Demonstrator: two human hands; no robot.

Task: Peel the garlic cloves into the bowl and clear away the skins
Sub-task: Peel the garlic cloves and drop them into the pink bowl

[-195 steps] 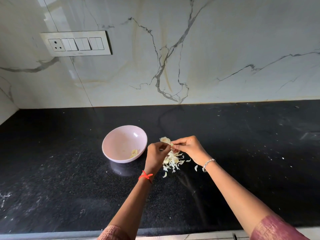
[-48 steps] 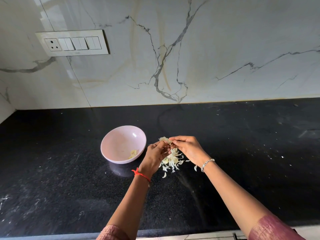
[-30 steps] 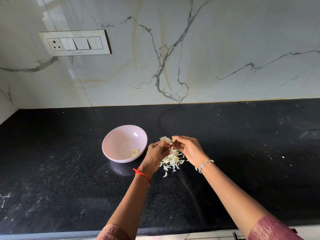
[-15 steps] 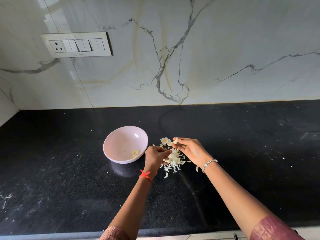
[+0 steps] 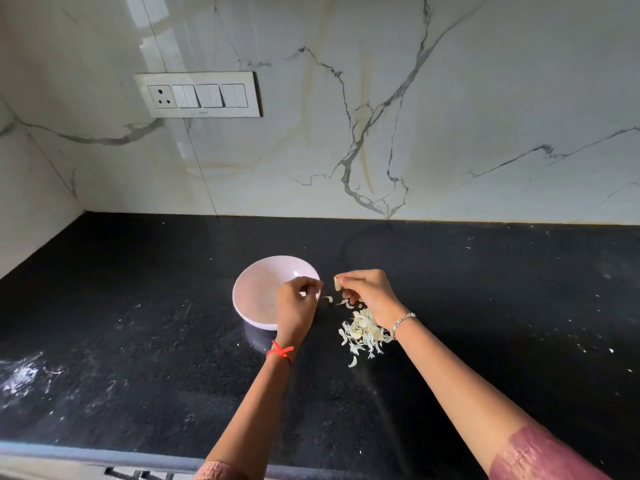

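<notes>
A pale pink bowl [image 5: 254, 289] stands on the black countertop [image 5: 138, 341]. My left hand [image 5: 297, 306] hovers over the bowl's right side with fingers curled; nothing shows clearly in it, and it hides the cloves in the bowl. My right hand [image 5: 369, 292] is just right of the bowl and pinches a peeled garlic clove [image 5: 337, 283] at its fingertips. A small skin piece [image 5: 328, 299] sits between the two hands. The pile of garlic skins [image 5: 363, 332] lies on the counter under my right wrist.
A marble backsplash [image 5: 415, 133] rises behind the counter, with a switch panel [image 5: 199, 95] at upper left. A side wall [image 5: 27, 209] closes the left end. White specks and smears [image 5: 24, 375] dot the counter. The counter's front edge [image 5: 86, 455] runs along the bottom.
My hands have drawn apart. The left hand moved left from the skin pile to over the bowl's edge. The right hand keeps the clove, now free of its skin. The camera shifted.
</notes>
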